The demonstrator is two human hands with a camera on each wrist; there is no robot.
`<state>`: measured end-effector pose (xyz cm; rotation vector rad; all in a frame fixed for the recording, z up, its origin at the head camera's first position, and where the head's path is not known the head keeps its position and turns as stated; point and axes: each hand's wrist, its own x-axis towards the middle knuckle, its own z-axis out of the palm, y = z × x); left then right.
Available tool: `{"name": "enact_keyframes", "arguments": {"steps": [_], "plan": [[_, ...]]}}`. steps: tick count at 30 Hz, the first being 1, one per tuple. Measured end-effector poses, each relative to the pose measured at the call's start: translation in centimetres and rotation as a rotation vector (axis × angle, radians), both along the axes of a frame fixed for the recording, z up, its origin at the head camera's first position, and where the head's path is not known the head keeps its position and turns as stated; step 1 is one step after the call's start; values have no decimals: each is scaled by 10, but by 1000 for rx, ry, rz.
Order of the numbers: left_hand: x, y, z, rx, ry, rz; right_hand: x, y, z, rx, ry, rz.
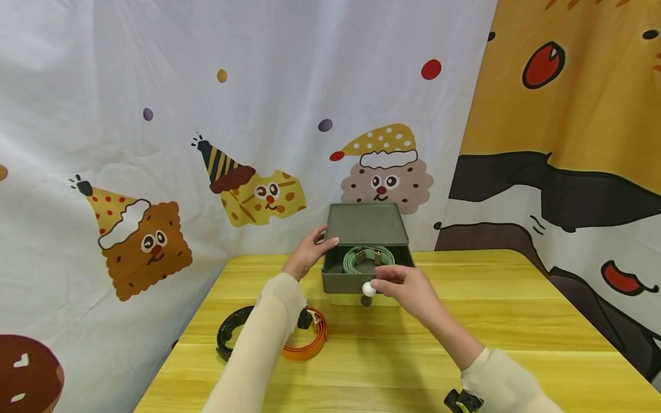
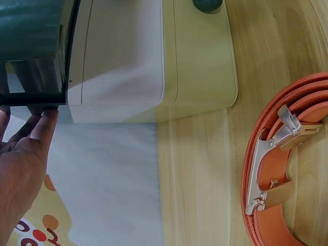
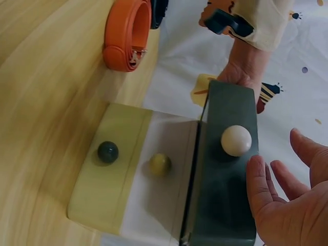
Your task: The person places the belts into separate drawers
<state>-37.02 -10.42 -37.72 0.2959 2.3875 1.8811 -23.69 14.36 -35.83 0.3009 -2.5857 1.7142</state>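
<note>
A small drawer chest (image 3: 136, 164) stands at the back of the table, with its dark green top drawer (image 1: 338, 283) pulled out. Inside lies a coiled green belt (image 1: 351, 263) with metal buckles. My left hand (image 1: 310, 250) rests against the left side of the drawer unit, fingers extended; the left wrist view shows its fingertips (image 2: 48, 120) at the dark green edge. By the drawer front is my right hand (image 1: 408, 287), fingertips right at the upper edge beside the white knob (image 3: 236, 140). The right wrist view shows those fingers loosely extended, apart from the knob.
A coiled orange belt (image 1: 304, 353) lies on the wooden table (image 1: 465, 321) in front of the chest. Left of it is a coiled black belt (image 1: 225, 338), partly behind my left sleeve. Below the top drawer are white and yellow drawers with knobs. A printed curtain (image 1: 289, 86) hangs behind.
</note>
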Motion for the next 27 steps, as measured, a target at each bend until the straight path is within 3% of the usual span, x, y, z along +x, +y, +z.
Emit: {"name": "enact_keyframes", "arguments": {"steps": [15, 27], "plan": [[2, -1, 1, -7, 13, -6, 4, -6, -27, 38, 71, -98], [1, -2, 0, -9, 17, -12, 1, -15, -44, -35, 70, -159]]}}
